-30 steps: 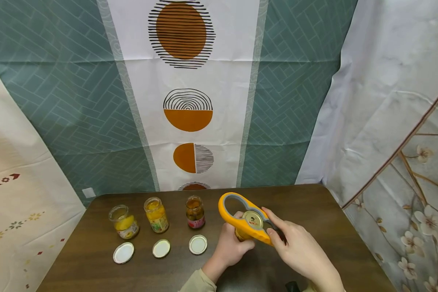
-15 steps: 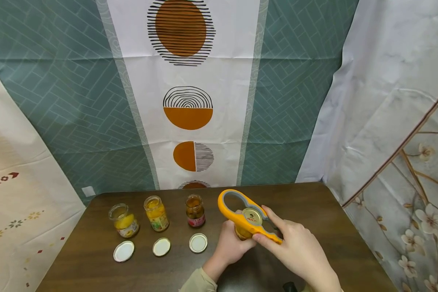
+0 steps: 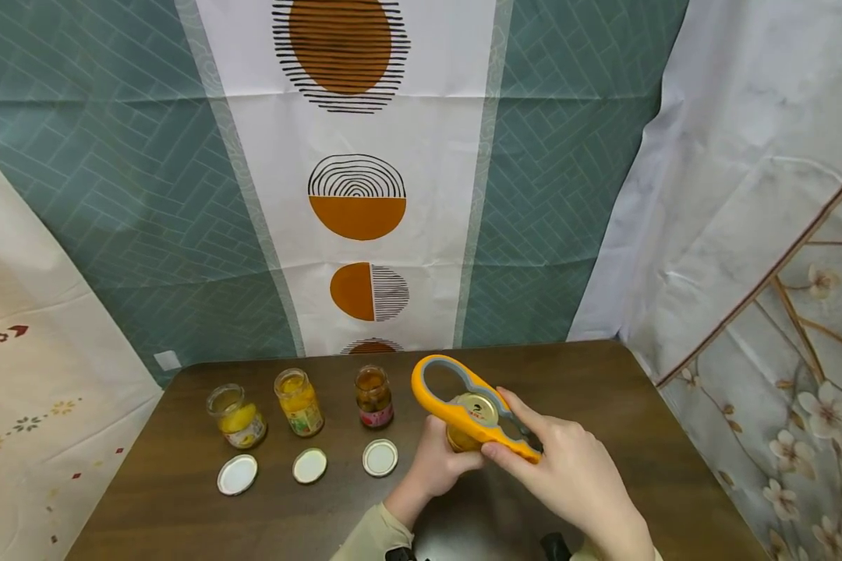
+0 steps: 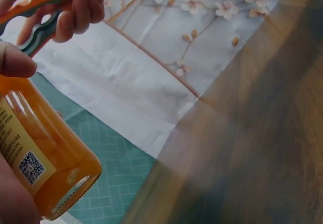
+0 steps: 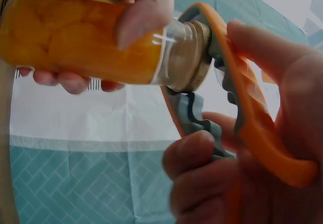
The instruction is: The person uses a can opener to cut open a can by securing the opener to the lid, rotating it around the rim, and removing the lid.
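My left hand (image 3: 435, 463) grips a glass jar (image 5: 86, 37) of orange fruit pieces. The jar's gold lid (image 3: 479, 407) faces up toward the head camera. In my right hand (image 3: 568, 467) is an orange jar opener (image 3: 456, 418) with grey ridged inner edges, its two arms lying on either side of the lid. The right thumb presses the near handle while the other fingers reach round the far one. In the left wrist view, a label with a square code shows on the jar (image 4: 55, 148), whose base is tilted.
To the left on the brown table (image 3: 337, 514) stand three lidless jars: one with yellow fruit (image 3: 238, 421), another yellow one (image 3: 298, 405) and a brownish one (image 3: 375, 401). Upturned lids (image 3: 380, 458) lie before them. Patterned cloths (image 3: 547, 195) hang behind and beside the table.
My right thumb has shifted onto the outside of the near handle. Jar and opener have moved slightly up and left in the head view, which has itself tilted a little.
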Available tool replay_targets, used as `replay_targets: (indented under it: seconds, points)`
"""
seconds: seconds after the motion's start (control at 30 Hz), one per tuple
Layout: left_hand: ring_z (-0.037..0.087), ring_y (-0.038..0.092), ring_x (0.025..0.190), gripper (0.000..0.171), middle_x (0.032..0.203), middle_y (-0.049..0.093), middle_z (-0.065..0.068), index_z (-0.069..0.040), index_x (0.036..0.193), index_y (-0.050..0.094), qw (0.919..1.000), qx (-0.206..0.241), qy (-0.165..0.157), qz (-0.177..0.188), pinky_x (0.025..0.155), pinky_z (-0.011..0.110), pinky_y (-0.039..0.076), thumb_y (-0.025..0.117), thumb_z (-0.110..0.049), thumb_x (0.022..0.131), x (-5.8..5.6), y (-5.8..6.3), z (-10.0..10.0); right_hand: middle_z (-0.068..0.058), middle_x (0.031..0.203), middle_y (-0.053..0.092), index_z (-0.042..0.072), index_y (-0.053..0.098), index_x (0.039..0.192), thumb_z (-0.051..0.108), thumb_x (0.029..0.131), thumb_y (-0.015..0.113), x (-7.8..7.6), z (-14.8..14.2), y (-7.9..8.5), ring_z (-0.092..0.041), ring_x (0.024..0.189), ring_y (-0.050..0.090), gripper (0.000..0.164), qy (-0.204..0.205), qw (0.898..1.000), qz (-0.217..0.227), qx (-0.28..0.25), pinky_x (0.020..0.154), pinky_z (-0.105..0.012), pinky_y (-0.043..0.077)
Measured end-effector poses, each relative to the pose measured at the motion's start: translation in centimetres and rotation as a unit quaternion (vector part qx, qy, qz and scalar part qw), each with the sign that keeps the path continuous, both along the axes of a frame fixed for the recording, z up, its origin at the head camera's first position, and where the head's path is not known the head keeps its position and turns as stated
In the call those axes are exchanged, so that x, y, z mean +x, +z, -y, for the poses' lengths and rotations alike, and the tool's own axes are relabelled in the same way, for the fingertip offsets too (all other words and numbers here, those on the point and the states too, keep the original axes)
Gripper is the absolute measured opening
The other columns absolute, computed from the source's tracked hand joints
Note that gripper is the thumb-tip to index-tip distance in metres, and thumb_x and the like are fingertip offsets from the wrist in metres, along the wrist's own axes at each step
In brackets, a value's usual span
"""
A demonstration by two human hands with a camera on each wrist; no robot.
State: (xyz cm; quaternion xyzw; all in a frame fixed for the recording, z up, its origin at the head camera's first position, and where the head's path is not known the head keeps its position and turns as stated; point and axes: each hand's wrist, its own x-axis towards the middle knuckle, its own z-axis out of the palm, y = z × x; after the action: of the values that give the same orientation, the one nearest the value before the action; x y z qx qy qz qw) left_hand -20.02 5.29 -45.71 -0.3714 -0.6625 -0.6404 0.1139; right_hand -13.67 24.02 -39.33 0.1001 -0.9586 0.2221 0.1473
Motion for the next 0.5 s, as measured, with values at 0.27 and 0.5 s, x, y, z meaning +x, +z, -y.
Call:
replay_targets:
  seconds: [0.27,0.5]
  points:
    - [0.015,0.061,0.086,0.054,0.096,0.068,0.017,0.003,0.110,0.061,0.9979,0.004,-0.063,-0.015,0.079,0.033,0.054,0.067,0.012,0.057,-0.52,0.16,0.34,0.024,0.078,0.055,0.053,0.043,0.141,0.048,0.105,0.043,0.31,-0.59,0.50,-0.002,0.072,0.052,0.037,0.012,1.000,-0.004,-0.018,0.065,-0.033,0.047]
    - [0.012,0.061,0.081,0.052,0.091,0.069,0.017,0.003,0.108,0.061,0.9961,0.008,-0.080,-0.035,0.075,0.032,0.056,0.067,0.009,0.056,-0.55,-0.04,0.35,0.011,0.063,0.044,0.053,0.044,0.140,0.028,0.096,0.058,0.23,-0.04,0.49,-0.008,0.052,0.040,0.054,-0.018,1.000,0.014,-0.010,0.052,-0.029,0.038]
